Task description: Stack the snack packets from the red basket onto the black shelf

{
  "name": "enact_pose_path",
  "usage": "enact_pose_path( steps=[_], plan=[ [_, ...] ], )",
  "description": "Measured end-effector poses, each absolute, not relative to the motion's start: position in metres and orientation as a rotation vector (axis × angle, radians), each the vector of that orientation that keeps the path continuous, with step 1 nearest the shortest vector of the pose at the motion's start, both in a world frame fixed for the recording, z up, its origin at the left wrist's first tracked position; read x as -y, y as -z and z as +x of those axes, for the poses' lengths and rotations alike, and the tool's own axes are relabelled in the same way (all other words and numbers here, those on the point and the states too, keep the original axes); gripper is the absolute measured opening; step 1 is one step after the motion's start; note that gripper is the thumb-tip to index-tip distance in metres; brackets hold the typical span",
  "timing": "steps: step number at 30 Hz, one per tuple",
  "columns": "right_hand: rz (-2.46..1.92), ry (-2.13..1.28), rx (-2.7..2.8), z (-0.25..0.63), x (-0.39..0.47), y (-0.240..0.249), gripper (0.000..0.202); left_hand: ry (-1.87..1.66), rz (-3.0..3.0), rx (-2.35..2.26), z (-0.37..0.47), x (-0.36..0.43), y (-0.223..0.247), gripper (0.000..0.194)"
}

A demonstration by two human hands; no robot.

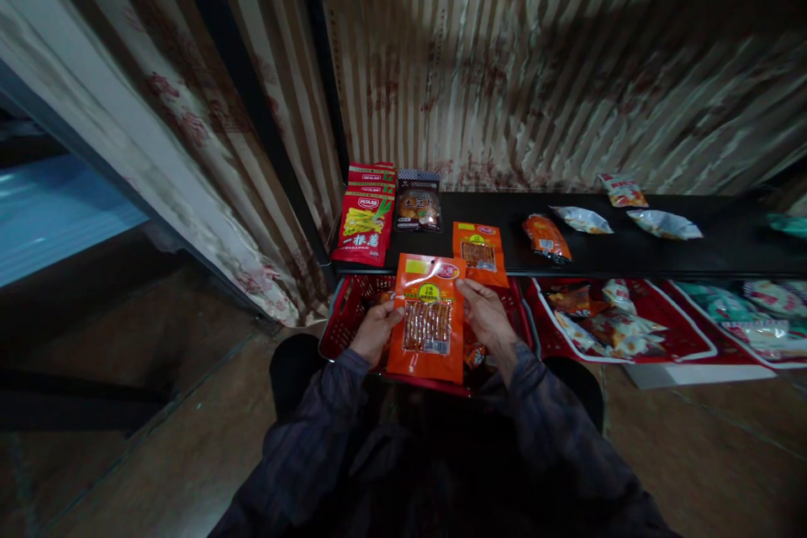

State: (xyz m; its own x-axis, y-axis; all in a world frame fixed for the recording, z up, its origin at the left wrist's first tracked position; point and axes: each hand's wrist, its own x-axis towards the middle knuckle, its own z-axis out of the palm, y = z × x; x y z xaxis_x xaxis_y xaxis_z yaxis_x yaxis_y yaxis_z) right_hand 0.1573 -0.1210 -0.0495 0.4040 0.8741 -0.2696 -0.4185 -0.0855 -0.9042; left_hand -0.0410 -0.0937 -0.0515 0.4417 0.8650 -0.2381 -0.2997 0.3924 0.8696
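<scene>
Orange packet (432, 319), one, held over the red basket (344, 311); side edge pinched by the left hand (375, 332), upper opposite edge by the right hand (488, 315). Second packet (480, 249), behind, overhanging the table (605, 256); bare strip before two white packets (582, 219).

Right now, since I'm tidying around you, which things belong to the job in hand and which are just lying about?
Seemingly in use:
- orange snack packet between left hand and right hand
- red basket beneath
- matching packet behind, probably

Seemingly lying about:
- red snack packets
- dark snack packet
- narrow orange packet
</scene>
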Motion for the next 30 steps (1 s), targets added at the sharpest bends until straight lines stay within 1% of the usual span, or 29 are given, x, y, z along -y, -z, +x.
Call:
enact_pose_path(
  steps=[6,10,18,24,27,30],
  plan=[
    [-1.195,-1.161,0.462,0.153,0.116,0.051,0.038,-0.824,0.839,-0.763,-0.047,0.093,0.053,0.041],
    [-1.167,-1.192,0.444,0.147,0.124,0.054,0.036,-0.884,0.841,-0.762,-0.050,0.087,0.053,0.041],
    [-1.105,-1.384,0.531,0.131,0.149,0.058,0.036,-1.034,0.769,-0.793,-0.040,0.068,0.058,0.035],
    [-1.080,-1.359,0.504,0.131,0.148,0.060,0.034,-0.977,0.761,-0.753,-0.036,0.068,0.051,0.033],
    [-1.069,-1.342,0.497,0.132,0.147,0.064,0.031,-0.964,0.768,-0.747,-0.037,0.071,0.052,0.029],
    [-1.061,-1.316,0.505,0.131,0.148,0.071,0.026,-0.947,0.769,-0.742,-0.039,0.075,0.053,0.029]
  ],
)
